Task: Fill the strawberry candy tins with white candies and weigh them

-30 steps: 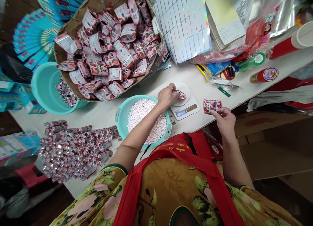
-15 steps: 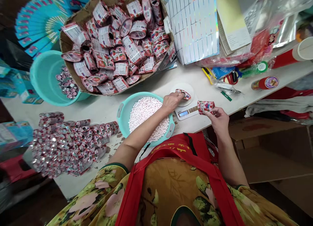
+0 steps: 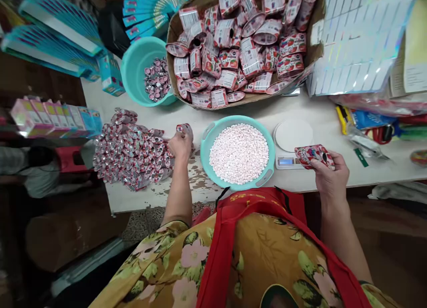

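My left hand (image 3: 181,146) is closed around a small red and pink candy container (image 3: 185,129), at the right edge of a pile of similar containers (image 3: 133,152). Whether that container touches the pile I cannot tell. In my right hand (image 3: 332,172) is another candy container (image 3: 313,156) with strawberry-coloured print and a dark round hole, held just in front of the kitchen scale (image 3: 293,134). Nothing lies on the scale's white round plate. Between my hands stands a turquoise bowl (image 3: 204,152) full of small white candies (image 3: 238,153).
A cardboard box (image 3: 316,59) heaped with containers sits at the back. Left of it is a turquoise tub (image 3: 133,72) with small round caps (image 3: 156,79). Sticker sheets (image 3: 356,46), scissors (image 3: 383,134) and blue cartons (image 3: 111,74) lie around. The table's front edge is close to my body.
My left hand has moved from the scale to the left pile, and the container on the scale plate is gone from there. My right hand still holds its container. The view has swung left.
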Demonstrator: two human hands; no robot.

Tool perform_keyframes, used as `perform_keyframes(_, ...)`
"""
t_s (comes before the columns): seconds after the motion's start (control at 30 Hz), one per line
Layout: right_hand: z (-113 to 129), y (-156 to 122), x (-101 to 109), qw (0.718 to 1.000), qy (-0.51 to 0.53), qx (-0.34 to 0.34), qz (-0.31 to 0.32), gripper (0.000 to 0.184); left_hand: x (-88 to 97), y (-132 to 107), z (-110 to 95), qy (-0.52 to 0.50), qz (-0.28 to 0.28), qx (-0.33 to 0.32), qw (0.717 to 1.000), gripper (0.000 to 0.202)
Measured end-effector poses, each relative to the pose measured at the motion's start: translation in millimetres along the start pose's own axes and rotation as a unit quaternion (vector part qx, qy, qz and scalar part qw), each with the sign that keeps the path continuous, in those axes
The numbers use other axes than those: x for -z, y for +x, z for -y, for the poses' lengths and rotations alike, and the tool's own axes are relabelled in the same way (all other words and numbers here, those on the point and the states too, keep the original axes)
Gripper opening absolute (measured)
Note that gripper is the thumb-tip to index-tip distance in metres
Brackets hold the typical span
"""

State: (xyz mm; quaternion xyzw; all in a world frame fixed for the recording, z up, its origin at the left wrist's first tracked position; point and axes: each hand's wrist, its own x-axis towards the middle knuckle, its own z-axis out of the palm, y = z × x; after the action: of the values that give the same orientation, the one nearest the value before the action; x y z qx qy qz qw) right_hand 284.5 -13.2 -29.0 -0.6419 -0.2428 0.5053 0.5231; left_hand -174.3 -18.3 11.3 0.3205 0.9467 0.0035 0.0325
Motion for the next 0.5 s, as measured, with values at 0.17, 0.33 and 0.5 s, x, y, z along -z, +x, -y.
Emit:
perform_keyframes(0.17,8.9,-6.6,-25.6,0.996,-0.066,0.023,0.057,0.054,-53.5,41.6,27.3,0.009,0.056,0.086,0.995,0.036)
perform_keyframes(0.33,6.6,-17.2,-44.4,0.992,-0.096,0.010,0.077,0.052,-55.9,23.3,22.5,-0.056,0.009,0.048,0.997,0.041)
perform_keyframes(0.5,6.5,-34.6,-75.3,0.975,-0.137,0.001,0.172,0.054,-77.9,-59.9,-28.3,-0.134,0.159,-0.241,0.948,0.037)
